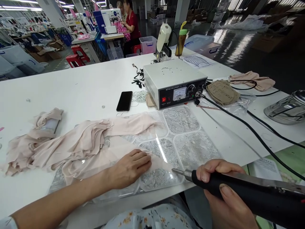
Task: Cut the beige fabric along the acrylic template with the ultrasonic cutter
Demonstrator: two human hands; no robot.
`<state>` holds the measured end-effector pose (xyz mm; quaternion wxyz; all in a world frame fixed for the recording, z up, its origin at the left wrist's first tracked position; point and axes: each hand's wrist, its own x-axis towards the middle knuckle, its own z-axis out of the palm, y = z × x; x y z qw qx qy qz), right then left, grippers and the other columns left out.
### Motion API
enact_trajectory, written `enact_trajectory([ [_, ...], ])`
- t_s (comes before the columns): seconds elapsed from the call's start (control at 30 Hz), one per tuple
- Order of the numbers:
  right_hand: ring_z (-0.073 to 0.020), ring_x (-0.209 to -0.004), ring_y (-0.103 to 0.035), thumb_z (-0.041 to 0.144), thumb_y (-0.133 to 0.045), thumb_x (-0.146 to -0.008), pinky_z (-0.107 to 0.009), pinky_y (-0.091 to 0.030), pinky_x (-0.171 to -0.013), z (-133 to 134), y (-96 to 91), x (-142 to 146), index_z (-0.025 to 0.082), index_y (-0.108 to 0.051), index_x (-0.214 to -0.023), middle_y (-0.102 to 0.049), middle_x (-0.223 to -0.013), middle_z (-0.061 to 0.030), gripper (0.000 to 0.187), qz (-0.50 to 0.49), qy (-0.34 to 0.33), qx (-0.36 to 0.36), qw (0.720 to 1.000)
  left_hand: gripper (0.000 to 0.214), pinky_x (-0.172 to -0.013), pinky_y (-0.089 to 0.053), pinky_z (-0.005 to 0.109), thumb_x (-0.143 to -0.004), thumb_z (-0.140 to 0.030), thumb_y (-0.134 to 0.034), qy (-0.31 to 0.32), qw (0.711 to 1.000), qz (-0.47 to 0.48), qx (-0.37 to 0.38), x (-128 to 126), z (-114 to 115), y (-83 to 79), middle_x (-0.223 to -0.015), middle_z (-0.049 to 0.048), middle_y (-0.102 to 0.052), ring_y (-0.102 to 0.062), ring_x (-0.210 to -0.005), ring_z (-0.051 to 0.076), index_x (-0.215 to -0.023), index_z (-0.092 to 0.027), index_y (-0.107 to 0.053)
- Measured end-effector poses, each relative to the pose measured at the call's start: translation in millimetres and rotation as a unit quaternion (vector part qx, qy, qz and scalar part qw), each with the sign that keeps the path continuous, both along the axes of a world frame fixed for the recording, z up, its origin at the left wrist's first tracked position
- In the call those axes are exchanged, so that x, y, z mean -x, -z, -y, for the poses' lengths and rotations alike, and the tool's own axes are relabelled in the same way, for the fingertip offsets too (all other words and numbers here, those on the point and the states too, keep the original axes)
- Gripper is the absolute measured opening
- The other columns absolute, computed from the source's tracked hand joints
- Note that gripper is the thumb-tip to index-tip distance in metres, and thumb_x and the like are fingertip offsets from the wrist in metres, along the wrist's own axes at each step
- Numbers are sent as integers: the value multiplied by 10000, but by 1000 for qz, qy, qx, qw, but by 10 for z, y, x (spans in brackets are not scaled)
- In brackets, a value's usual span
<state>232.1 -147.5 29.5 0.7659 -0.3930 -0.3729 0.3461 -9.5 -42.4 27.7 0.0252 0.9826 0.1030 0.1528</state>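
Observation:
My left hand (134, 167) lies palm down on a thin pale pink fabric piece (119, 146), its fingers together and slightly bent over the cloth. My right hand (226, 187) is wrapped round a black ultrasonic handpiece (252, 194). Its pointed metal tip (178, 171) is at the right end of the fabric; whether they touch I cannot tell. Beneath is a clear-topped mat with grey marbled panels (197, 149). A layered pile of pink fabric pieces (88, 136) lies beyond my left forearm.
A white ultrasonic generator (176, 79) stands behind the mat, a black cable (240, 121) running from its front to the right. Around it are a phone (124, 101), thin cord (140, 96), brown pattern cards (222, 92) and a glass jar (286, 108). A co-worker (132, 25) sits at a sewing machine.

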Motion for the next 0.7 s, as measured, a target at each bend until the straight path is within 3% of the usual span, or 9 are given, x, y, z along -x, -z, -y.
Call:
enact_trajectory([
  [0.17,-144,-619,-542,255,-599,-785,-341,-538,-575,-27,-35,-27,222,-578,-886,-540,-759,-23,109,25,-11,8,1000,231,-878,-539,371,-961,-76,-413,-17,999,23,15,-127,192,-24,-1103,151,-660,-609,-1042,216,-1125,-74,-577],
  [0.43,-162,-594,-595,261,-591,-827,-315,-546,-539,-46,-133,-139,242,-581,-902,-570,-698,-25,78,47,-96,1,994,282,-918,-539,413,-925,-77,-475,-109,993,22,44,-197,391,85,-1061,147,-640,-590,-1067,240,-1199,-61,-540],
  [0.53,-175,-634,-603,246,-589,-831,-334,-547,-569,-27,-118,-204,256,-582,-924,-580,-719,-28,94,49,-136,24,989,271,-905,-550,411,-923,-70,-476,-130,991,24,32,-206,417,72,-1024,143,-635,-593,-1052,240,-1185,-61,-543],
  [0.7,-172,-661,-590,256,-562,-829,-331,-537,-584,6,-73,-183,255,-558,-958,-573,-760,-28,130,23,-127,37,991,247,-920,-550,447,-918,-62,-481,-136,991,7,-5,-223,433,67,-1009,152,-638,-600,-1073,263,-1156,-51,-549],
])
